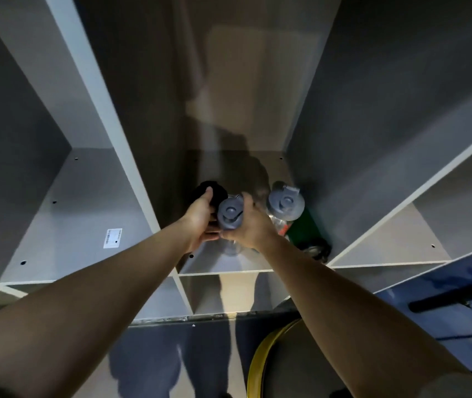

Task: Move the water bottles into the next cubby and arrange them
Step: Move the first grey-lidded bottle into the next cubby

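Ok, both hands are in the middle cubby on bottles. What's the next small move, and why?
Probably lift the grey-capped bottle straight up and out toward the bare left cubby. The right hand already wraps it, the left hand rests on the black-capped bottle, and another grey-capped bottle crowds its right.

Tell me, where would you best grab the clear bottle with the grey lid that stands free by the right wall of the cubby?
Probably around the grey lid of the clear bottle, coming from above and the open front. It stands upright with the lid facing the camera, the right wall and a green bottle crowd its far side, and both hands, left hand and right hand, are busy on another bottle.
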{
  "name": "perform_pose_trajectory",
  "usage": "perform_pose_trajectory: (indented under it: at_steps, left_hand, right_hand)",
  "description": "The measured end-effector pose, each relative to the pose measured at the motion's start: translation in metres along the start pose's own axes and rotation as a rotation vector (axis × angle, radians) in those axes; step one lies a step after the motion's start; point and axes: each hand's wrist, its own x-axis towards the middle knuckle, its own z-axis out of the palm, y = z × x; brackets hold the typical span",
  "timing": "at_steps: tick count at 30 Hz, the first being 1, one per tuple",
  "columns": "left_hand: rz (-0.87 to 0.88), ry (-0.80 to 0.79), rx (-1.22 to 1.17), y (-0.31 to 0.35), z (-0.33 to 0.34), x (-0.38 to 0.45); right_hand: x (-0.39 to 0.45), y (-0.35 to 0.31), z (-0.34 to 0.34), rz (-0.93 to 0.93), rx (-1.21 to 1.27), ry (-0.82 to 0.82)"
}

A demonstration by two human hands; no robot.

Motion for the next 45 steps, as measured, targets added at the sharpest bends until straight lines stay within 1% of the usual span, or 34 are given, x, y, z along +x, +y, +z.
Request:
perform_pose_trajectory:
  at_steps: [3, 5, 8, 11, 13, 16, 21, 24, 27, 30, 33, 37, 43, 45]
  left_hand:
    - [0.051, -0.009, 0.043, 0.009, 0.004, -0.011]
    - [0.111, 0.017, 0.137, 0.019, 0.005, -0.024]
    - [0.215, 0.053, 0.366, 0.029, 0.006, -0.045]
    - [0.237, -0.015, 0.547, 0.033, 0.005, -0.066]
    - [0.231, -0.058, 0.585, 0.034, 0.001, -0.083]
    - [0.231, -0.121, 0.602, 0.035, -0.013, -0.109]
    - [0.231, -0.2, 0.633, 0.029, -0.057, -0.145]
    - [0.252, -0.251, 0.644, 0.025, -0.094, -0.162]
    - [0.259, -0.291, 0.644, 0.022, -0.152, -0.181]
    - [0.285, -0.289, 0.672, 0.02, -0.214, -0.195]
    - [0.307, -0.237, 0.655, 0.019, -0.272, -0.204]
    - [0.331, -0.119, 0.568, 0.02, -0.333, -0.203]
    - [0.382, -0.01, 0.347, 0.019, -0.393, -0.174]
    - [0.383, 0.043, 0.285, 0.018, -0.405, -0.159]
  right_hand:
    - [-0.004, -0.004, -0.014, -0.025, 0.01, 0.023]
    - [-0.011, -0.008, -0.033, -0.068, 0.004, 0.025]
    - [-0.027, -0.015, -0.065, -0.122, -0.027, -0.057]
    - [-0.047, -0.026, -0.09, -0.192, -0.084, -0.136]
    - [-0.063, -0.034, -0.101, -0.236, -0.1, -0.168]
    - [-0.085, -0.048, -0.109, -0.278, -0.138, -0.165]
    - [-0.123, -0.089, -0.107, -0.361, -0.171, -0.183]
    - [-0.145, -0.121, -0.095, -0.397, -0.173, -0.179]
    - [-0.167, -0.169, -0.066, -0.38, -0.136, -0.173]
    - [-0.177, -0.222, -0.03, -0.366, -0.13, -0.149]
    - [-0.177, -0.272, 0.003, -0.352, -0.148, -0.104]
    - [-0.16, -0.325, 0.041, -0.292, -0.131, -0.06]
    - [-0.098, -0.376, 0.092, -0.286, -0.08, -0.021]
    - [-0.076, -0.386, 0.108, -0.284, -0.111, -0.011]
